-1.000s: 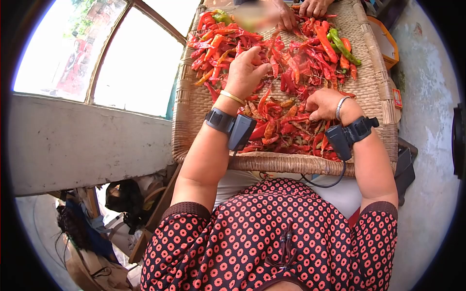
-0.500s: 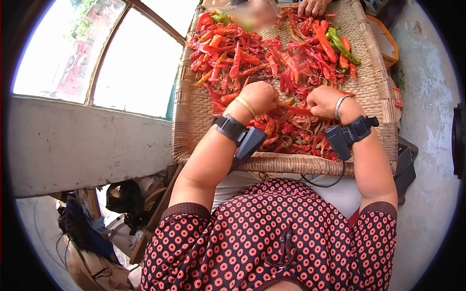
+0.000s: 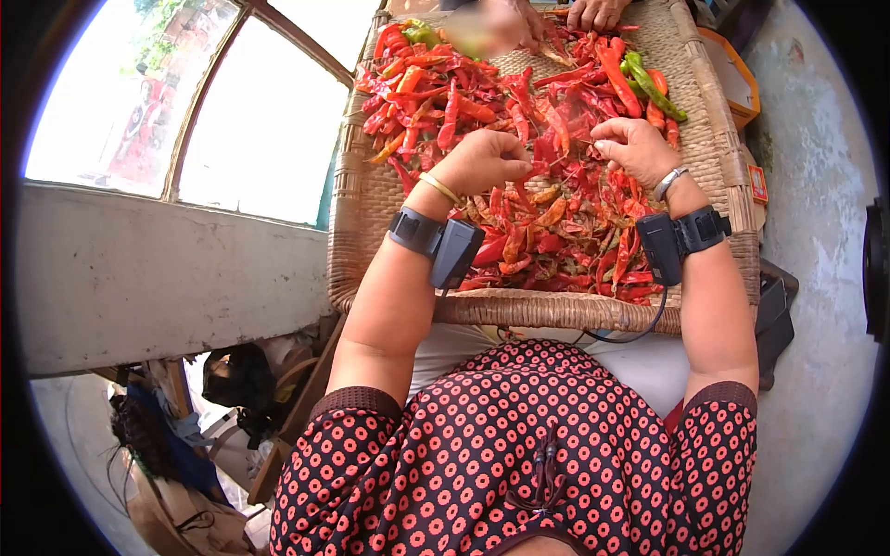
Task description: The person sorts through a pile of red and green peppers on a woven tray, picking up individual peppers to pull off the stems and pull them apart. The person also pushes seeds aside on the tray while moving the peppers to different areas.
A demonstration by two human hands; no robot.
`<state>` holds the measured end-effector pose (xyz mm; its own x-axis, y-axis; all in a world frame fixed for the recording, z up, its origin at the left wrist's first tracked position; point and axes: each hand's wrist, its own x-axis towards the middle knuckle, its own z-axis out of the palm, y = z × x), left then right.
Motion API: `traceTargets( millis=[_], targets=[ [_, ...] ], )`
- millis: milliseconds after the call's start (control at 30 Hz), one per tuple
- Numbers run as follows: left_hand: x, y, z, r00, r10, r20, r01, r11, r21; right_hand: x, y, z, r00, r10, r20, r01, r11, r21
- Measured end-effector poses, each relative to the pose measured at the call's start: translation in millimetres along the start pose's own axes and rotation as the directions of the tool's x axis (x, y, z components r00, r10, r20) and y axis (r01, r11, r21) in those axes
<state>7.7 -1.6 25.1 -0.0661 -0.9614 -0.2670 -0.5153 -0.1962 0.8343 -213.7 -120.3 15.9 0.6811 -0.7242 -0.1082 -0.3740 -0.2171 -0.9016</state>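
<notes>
A broad heap of red chili peppers (image 3: 556,227), some shrivelled and some orange, lies in a woven wicker tray (image 3: 709,185) before me. Over the left middle of the heap, my left hand (image 3: 480,163) is closed, its fingertips pinched on a red chili pepper (image 3: 521,189) that is mostly hidden by the heap's like colour. To the right, slightly higher, my right hand (image 3: 640,151) has thumb and forefinger drawn together at the peppers. What lies between those fingertips is too small to name. The two hands are apart.
Another person's hands (image 3: 596,13) work at the tray's far edge. Green peppers (image 3: 656,85) lie at its right. A window (image 3: 264,120) and a white wall (image 3: 176,278) stand on the left, with bags (image 3: 239,380) below. An orange-edged container (image 3: 732,79) sits beyond the tray's right side.
My hands have drawn apart from the red chili pepper stretched between them. The right one has moved up and its fingers have loosened. The other person's hand has shifted over the far peppers.
</notes>
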Motion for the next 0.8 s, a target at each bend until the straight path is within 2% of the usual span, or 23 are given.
traceTargets(
  millis=[67, 100, 133, 167, 200, 267, 300, 333, 400, 433, 467, 533, 567, 600, 667, 700, 767, 800],
  targets=[
    [2.1, -2.9, -3.2, 0.993, -0.012, -0.116, -0.006, 0.987, -0.158, 2.2, 11.8, 4.6, 0.989, -0.138, 0.054, 0.147, 0.961, -0.232],
    [2.8, -2.5, -2.6, 0.993, -0.013, -0.118, -0.006, 0.987, -0.158, -2.0, 2.2, 5.3, 0.987, -0.137, 0.088, 0.157, 0.943, -0.294],
    [4.2, -1.7, -0.9, 0.963, -0.005, -0.268, -0.092, 0.932, -0.350, -4.1, -3.3, 7.8, 0.986, -0.139, 0.089, 0.159, 0.943, -0.294],
    [5.3, -1.1, -0.1, 0.913, -0.028, -0.408, -0.202, 0.836, -0.510, -6.2, -7.4, 10.4, 0.957, 0.018, 0.289, 0.038, 0.981, -0.188],
    [5.9, -1.7, -0.4, 0.913, -0.027, -0.407, -0.202, 0.836, -0.509, -9.3, -12.1, 13.5, 0.862, 0.146, 0.486, -0.107, 0.988, -0.108],
    [8.2, -7.1, -0.1, 0.836, -0.019, -0.549, -0.138, 0.960, -0.243, -22.1, -26.9, 25.0, 0.691, 0.217, 0.689, -0.228, 0.971, -0.077],
    [14.1, -25.6, -1.5, 0.857, 0.068, -0.510, -0.114, 0.992, -0.059, -26.3, -28.9, 34.1, 0.616, 0.181, 0.767, -0.195, 0.978, -0.074],
    [12.7, -23.4, -1.5, 0.856, 0.068, -0.512, -0.114, 0.992, -0.059, -29.1, -29.6, 44.7, 0.532, 0.145, 0.835, -0.162, 0.984, -0.067],
    [6.2, -17.5, -0.2, 0.980, 0.042, -0.195, -0.007, 0.984, 0.175, -33.1, -35.8, 64.7, 0.405, 0.152, 0.901, -0.079, 0.988, -0.131],
    [2.5, -11.2, 2.7, 0.976, 0.100, -0.192, -0.050, 0.968, 0.247, -33.6, -27.6, 76.7, 0.364, 0.146, 0.920, -0.066, 0.989, -0.131],
    [1.7, -12.2, 3.5, 0.977, 0.098, -0.192, -0.049, 0.968, 0.247, -32.2, -20.1, 86.7, 0.364, 0.145, 0.920, -0.066, 0.989, -0.130],
    [2.5, -16.1, 5.8, 0.969, 0.186, -0.163, -0.097, 0.892, 0.442, -31.5, -18.2, 98.6, 0.378, 0.057, 0.924, 0.225, 0.962, -0.152],
    [3.3, -18.7, 5.9, 0.974, 0.172, -0.149, -0.090, 0.893, 0.441, -32.5, -18.9, 97.5, 0.413, 0.138, 0.900, 0.117, 0.972, -0.202],
    [2.7, -18.8, 5.2, 0.974, 0.172, -0.149, -0.090, 0.893, 0.441, -31.8, -22.6, 93.4, 0.413, 0.138, 0.900, 0.118, 0.972, -0.203],
    [0.5, -19.2, 3.2, 0.990, 0.135, -0.045, -0.092, 0.848, 0.521, -26.3, -24.8, 86.2, 0.552, -0.017, 0.833, 0.436, 0.858, -0.272],
    [-1.2, -17.6, 3.4, 0.990, 0.133, -0.046, -0.090, 0.849, 0.521, -26.5, -20.1, 81.8, 0.657, -0.093, 0.748, 0.433, 0.859, -0.273],
    [-4.0, -12.8, 5.2, 0.995, 0.092, -0.040, -0.042, 0.744, 0.667, -19.1, -16.7, 69.6, 0.738, -0.102, 0.667, 0.448, 0.813, -0.371],
    [-3.9, -12.9, 6.0, 0.995, 0.093, -0.038, -0.044, 0.745, 0.666, -16.3, -13.1, 63.6, 0.781, -0.109, 0.616, 0.432, 0.806, -0.405]
  ],
)
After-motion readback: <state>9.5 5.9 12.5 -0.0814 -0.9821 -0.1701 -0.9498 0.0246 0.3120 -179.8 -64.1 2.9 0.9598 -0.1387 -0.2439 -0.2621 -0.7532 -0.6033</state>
